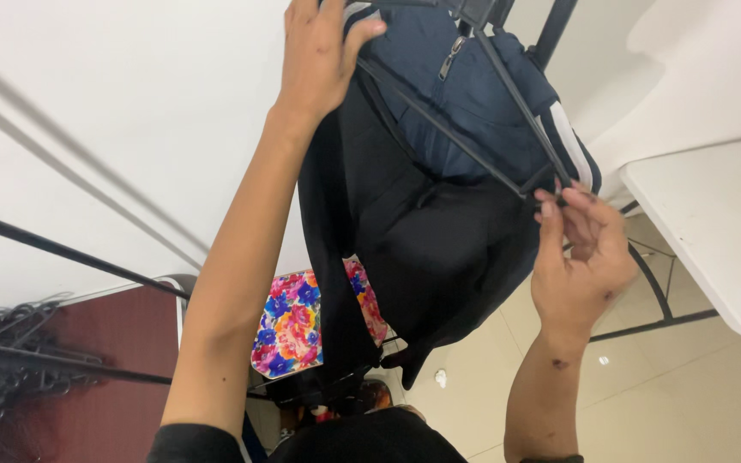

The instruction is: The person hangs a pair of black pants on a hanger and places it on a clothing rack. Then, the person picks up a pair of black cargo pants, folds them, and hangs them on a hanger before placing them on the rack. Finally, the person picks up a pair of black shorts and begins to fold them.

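Head view: left hand [319,56] gripped the navy backpack [465,111] top; right hand [581,257] fingers [551,210] pinched its black strap [516,94].

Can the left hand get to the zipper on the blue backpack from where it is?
Probably yes. The left hand already grips the top of the backpack, and the zipper pull sits just beside it with nothing between them.

Pale tiled floor [688,403] fills the lower right, approx 4–5 o'clock. On it: small white scrap [441,377] at 6 o'clock, w/ a smaller white speck [604,361] toward 4 o'clock. Black curved metal legs [658,296] stand on the tiles at 3–4 o'clock, under a white table top [713,231] w/ nothing on its visible part.
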